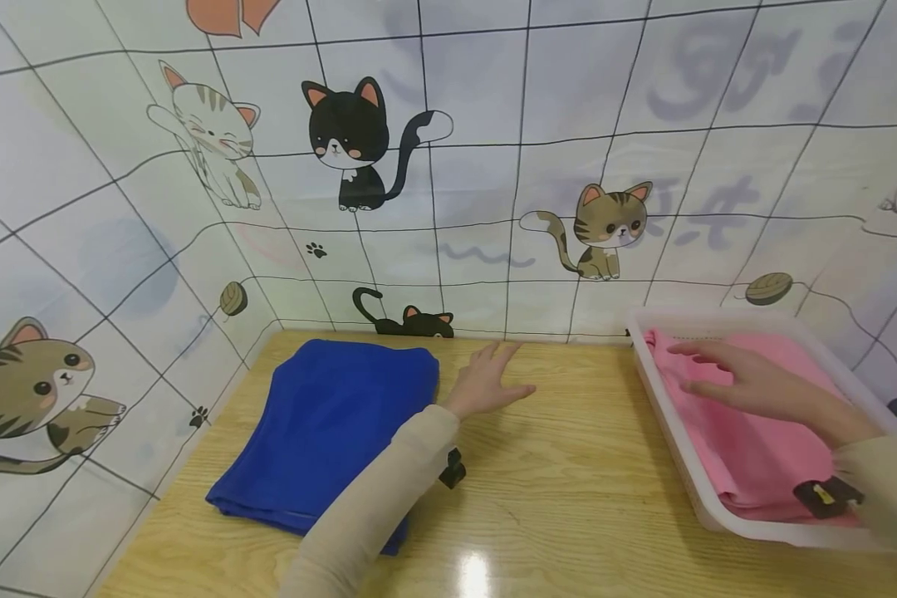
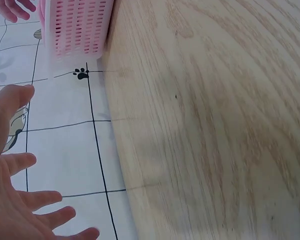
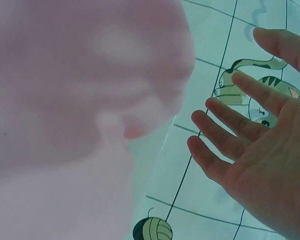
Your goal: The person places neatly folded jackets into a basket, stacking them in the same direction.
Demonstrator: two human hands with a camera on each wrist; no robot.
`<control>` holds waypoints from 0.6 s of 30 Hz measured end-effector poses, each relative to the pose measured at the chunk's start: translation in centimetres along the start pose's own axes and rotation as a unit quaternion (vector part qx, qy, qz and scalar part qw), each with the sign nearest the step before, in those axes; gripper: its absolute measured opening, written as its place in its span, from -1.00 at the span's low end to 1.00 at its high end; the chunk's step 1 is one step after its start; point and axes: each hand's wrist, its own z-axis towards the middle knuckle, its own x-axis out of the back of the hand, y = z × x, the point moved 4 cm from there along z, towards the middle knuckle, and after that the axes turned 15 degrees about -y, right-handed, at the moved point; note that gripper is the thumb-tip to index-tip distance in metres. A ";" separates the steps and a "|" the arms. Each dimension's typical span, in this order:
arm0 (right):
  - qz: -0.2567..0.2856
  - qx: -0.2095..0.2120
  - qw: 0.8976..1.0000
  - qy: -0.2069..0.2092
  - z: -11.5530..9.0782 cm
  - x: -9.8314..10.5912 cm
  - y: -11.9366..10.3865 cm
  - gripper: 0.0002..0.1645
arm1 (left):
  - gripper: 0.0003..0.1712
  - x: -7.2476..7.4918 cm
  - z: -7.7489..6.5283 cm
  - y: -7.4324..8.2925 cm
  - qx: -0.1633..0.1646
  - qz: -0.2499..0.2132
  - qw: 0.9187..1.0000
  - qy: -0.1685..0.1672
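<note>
My left hand hovers over the wooden table, its fingers spread and nothing held. Just left of it lies a folded blue cloth, partly covered in the head view by my left sleeve. My right hand is above a white plastic basket, fingers loosely extended and holding nothing. Inside that basket lies a folded pink cloth. In the right wrist view the spread right hand appears beside the blurred pink cloth. The left wrist view shows the left hand with fingers apart.
A wall sheet with cartoon cats and a grid runs along the back and left of the wooden table. The basket stands at the right, near the back wall. A small black device sits at the left wrist.
</note>
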 end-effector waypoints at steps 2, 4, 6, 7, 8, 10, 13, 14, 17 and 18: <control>0.004 0.001 1.000 -0.003 0.2 -0.1 -0.3 -0.34 | -0.12 0.2 -0.2 -0.2 -0.001 -0.005 1.000 0.001; 0.005 0.006 1.000 0.002 0.5 -0.2 -0.6 -0.35 | -0.13 0.4 -0.4 -0.5 -0.005 -0.009 1.000 0.002; 0.003 0.013 1.000 0.003 0.7 -0.2 -0.8 -0.36 | -0.13 0.5 -0.6 -0.8 -0.007 -0.006 1.000 0.006; 0.001 0.016 1.000 0.004 0.9 -0.3 -0.9 -0.36 | -0.13 0.6 -0.7 -0.9 -0.008 -0.005 1.000 0.007; 0.000 0.019 1.000 0.004 1.0 -0.3 -1.0 -0.35 | -0.13 0.6 -0.8 -1.1 -0.010 -0.004 1.000 0.009; 0.000 0.022 1.000 0.004 1.4 -0.3 -1.2 -0.36 | -0.12 0.8 -0.9 -1.3 -0.013 -0.003 1.000 0.011; 0.005 0.029 1.000 0.003 1.7 -0.3 -1.5 -0.37 | -0.12 0.9 -1.1 -1.6 -0.018 -0.006 1.000 0.012; 0.008 0.032 0.999 0.003 1.8 -0.3 -1.7 -0.37 | -0.12 0.9 -1.2 -1.7 -0.018 -0.005 1.000 0.013; 0.009 0.044 0.999 0.004 2.1 -0.3 -2.1 -0.39 | -0.12 1.1 -1.4 -2.0 -0.018 -0.003 1.000 0.014; 0.010 0.045 0.999 0.003 2.2 -0.3 -2.2 -0.39 | -0.13 1.2 -1.6 -2.1 -0.019 -0.001 1.000 0.015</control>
